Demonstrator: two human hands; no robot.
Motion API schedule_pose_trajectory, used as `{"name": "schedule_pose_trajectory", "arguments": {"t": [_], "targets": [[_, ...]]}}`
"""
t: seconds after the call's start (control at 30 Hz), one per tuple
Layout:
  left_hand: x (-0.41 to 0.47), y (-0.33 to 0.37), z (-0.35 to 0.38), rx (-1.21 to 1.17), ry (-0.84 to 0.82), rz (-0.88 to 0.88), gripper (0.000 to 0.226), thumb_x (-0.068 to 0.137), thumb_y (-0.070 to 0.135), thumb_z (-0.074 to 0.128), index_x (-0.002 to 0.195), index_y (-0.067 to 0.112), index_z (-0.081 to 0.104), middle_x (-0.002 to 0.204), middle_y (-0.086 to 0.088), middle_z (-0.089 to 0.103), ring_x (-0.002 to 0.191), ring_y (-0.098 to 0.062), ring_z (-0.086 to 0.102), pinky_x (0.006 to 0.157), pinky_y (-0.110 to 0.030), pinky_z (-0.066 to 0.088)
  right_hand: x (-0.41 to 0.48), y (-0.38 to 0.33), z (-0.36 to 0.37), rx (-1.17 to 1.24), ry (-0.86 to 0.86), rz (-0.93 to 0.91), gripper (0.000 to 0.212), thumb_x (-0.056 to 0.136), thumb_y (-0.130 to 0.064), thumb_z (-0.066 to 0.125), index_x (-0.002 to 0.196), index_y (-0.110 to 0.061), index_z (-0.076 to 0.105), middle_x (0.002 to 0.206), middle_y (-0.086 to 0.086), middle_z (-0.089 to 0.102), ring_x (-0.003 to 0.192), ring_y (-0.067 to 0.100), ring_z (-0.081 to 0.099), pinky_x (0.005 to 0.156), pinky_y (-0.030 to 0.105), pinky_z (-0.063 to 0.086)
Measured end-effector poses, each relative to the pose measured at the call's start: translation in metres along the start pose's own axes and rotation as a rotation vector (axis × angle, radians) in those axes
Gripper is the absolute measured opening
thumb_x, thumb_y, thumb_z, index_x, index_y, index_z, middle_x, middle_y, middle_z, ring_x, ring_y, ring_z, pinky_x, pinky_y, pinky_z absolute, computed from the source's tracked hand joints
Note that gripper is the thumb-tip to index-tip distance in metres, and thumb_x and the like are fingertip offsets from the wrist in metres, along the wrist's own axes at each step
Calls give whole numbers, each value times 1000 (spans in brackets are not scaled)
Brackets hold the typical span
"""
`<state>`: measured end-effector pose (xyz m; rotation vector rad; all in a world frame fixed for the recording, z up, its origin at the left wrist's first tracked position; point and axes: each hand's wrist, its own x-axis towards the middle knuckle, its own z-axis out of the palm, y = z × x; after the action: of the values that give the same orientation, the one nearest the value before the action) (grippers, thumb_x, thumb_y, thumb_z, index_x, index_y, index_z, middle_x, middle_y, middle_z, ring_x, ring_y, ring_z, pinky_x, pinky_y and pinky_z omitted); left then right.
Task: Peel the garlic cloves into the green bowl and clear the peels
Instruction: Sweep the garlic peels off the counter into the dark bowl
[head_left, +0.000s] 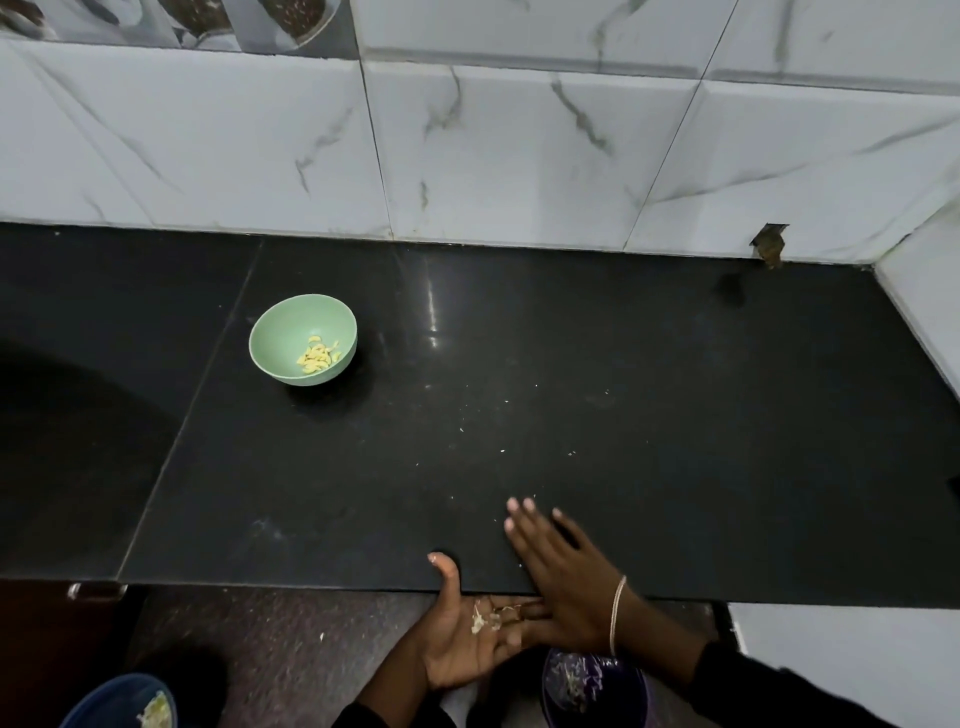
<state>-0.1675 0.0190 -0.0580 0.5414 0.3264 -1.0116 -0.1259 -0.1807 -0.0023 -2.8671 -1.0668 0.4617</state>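
Cradles pale papery garlic peels (484, 619) in the released left grip (462, 642) below the black stone surface (649, 415), rests the released right grip (566, 577) flat on its edge.

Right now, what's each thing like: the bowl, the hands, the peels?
green bowl: upright, garlic cloves inside.
left hand: open, palm up below the counter edge, peels in it.
right hand: flat on the counter, fingers straight.
purple container: scraps inside.
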Motion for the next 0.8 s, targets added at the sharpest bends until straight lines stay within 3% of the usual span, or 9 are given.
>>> {"name": "schedule_pose_trajectory", "arguments": {"t": [0.07,0.17,0.27,0.37,0.47,0.53,0.6,0.7,0.8], "targets": [[0,-2,-2,-45,68,-4,147,42,99,38,145,-6,46,145,-25,52,132,-35,52,118,-46,35,-16,-27,11,1,-13,-92,117,82,-92,28,157,-2,20,167,17,4,156,31,1,119,51,13],[-3,-2,1,-77,120,18,140,44,98,44,148,3,46,149,-19,50,132,-31,51,122,-45,26,-23,-41,14,-30,18,-193,109,87,-86,24,158,-4,20,167,16,5,156,29,5,120,47,14],[-5,-1,4,31,113,42,149,40,100,43,144,-8,45,137,-25,57,126,-35,56,116,-47,35,1,-21,-2,34,96,-32,103,91,-81,27,158,-4,18,168,13,2,156,26,3,118,44,19],[-5,1,7,22,134,-16,149,43,99,34,143,-10,45,148,-30,46,139,-42,44,116,-43,37,27,-3,-15,42,31,94,106,90,-84,28,159,-5,14,169,10,-3,156,22,-6,120,46,16],[-5,-1,5,48,172,12,149,46,102,24,145,-8,44,147,-30,47,137,-40,47,118,-45,36,29,-10,-14,-6,-13,21,108,89,-84,28,159,-4,11,168,12,-6,156,24,-8,121,48,14],[-8,1,7,63,146,60,147,46,100,32,145,-8,43,142,-27,54,131,-38,54,119,-49,29,13,-19,-6,-20,-11,-67,106,90,-83,28,159,-4,14,168,13,-4,156,26,-5,120,48,14],[-8,1,5,37,157,41,143,42,95,49,143,-6,48,138,-25,58,124,-38,59,114,-51,34,-9,-27,5,-35,2,-157,104,91,-83,27,158,-4,17,168,14,-1,156,26,-3,121,46,12],[-7,1,4,43,191,43,140,44,95,47,147,1,46,145,-20,53,128,-33,56,115,-44,35,-29,-32,17,-49,63,-234,99,92,-81,27,158,-7,21,168,13,6,156,25,3,121,40,13],[-9,4,8,151,130,59,151,41,99,40,148,-7,40,150,-26,43,142,-39,41,123,-46,22,-17,-13,10,38,177,20,100,92,-79,35,158,-6,20,169,11,4,156,24,5,118,42,20]]}}
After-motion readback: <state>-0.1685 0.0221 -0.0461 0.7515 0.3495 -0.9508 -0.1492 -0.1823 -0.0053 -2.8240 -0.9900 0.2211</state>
